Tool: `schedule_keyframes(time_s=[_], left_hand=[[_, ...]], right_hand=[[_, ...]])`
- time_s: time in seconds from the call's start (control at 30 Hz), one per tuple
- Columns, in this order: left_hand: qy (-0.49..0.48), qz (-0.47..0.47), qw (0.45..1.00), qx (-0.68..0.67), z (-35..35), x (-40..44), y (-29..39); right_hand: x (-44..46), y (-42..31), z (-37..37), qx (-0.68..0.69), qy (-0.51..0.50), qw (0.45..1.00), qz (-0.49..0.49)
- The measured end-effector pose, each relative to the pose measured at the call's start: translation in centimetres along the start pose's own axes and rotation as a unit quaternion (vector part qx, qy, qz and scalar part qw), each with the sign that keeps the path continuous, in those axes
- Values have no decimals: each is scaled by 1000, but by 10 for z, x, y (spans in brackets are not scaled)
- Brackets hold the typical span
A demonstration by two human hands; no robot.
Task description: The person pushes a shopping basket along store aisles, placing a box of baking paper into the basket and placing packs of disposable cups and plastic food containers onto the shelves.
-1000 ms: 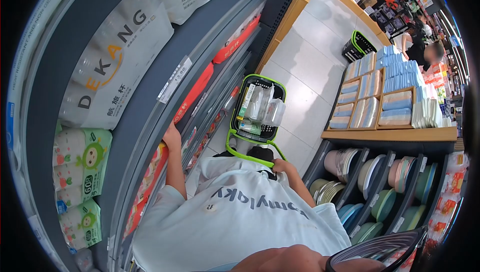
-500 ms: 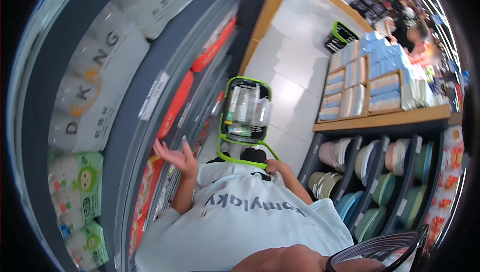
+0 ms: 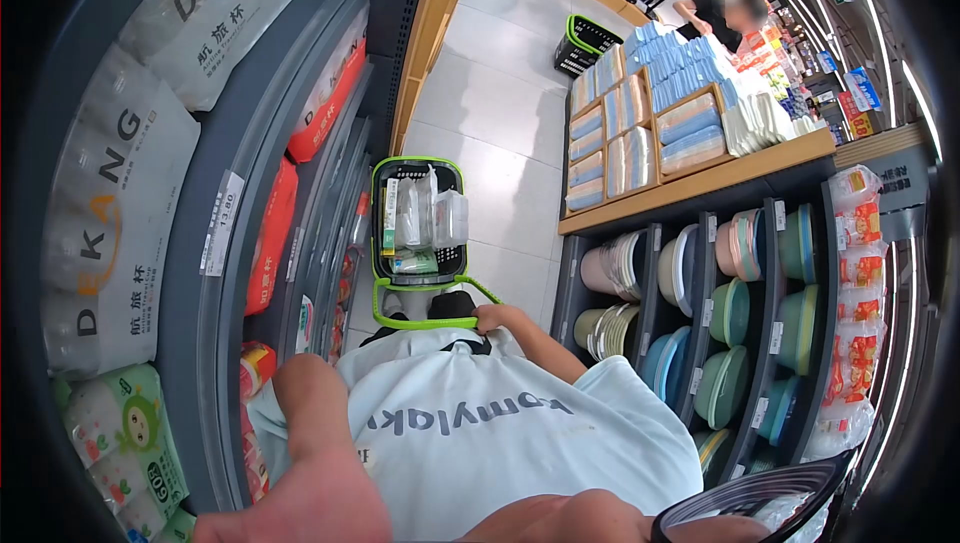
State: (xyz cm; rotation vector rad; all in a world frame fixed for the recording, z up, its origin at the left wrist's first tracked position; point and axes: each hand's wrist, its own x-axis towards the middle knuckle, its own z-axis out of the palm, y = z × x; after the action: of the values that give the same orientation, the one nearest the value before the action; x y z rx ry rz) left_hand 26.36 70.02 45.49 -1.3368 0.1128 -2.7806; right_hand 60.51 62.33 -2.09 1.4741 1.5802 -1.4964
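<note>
While the right hand [image 3: 492, 319] is closed around the right-hand corner of the green handle [image 3: 425, 324], the basket [image 3: 420, 160] is located forward of that hand and slightly to its left. The long axis of the basket runs forward from the torso; its near short edge faces the wearer. The right hand is the nearer of the two to the basket. Inside, the long pale packages [image 3: 408, 218] lie roughly parallel to this axis, the clear package [image 3: 450, 218] is against the right long edge, and the green-and-white pack [image 3: 412, 262] is at the near short edge. The left hand [image 3: 310, 503] is raised close to the camera, behind and left of the basket, nearest to the shirt [image 3: 480, 423] and the left shelf [image 3: 215, 373]. Its fingers are partly out of frame; whether it is released or clenched cannot be determined. Whether the basket base contacts the floor [image 3: 510, 183] is also indeterminate.
</note>
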Motion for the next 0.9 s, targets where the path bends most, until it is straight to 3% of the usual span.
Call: schedule_keyframes(time_s=[0.47,0.6,0.67,0.77,0.9], left_hand=[[-116,-38,979,-166,2,46,18],[-14,-22,995,-101,28,36,13],[0,-20,945,-326,38,24,-7],[-12,-20,971,-239,31,28,2],[-42,-45,972,-227,18,34,17]], right_hand=[[-1,1,13,7,11,1000,7],[-7,-1,17,21,4,1000,13],[-8,0,19,18,18,1000,8],[-5,2,22,18,38,999,2],[-3,2,26,20,34,999,5]])
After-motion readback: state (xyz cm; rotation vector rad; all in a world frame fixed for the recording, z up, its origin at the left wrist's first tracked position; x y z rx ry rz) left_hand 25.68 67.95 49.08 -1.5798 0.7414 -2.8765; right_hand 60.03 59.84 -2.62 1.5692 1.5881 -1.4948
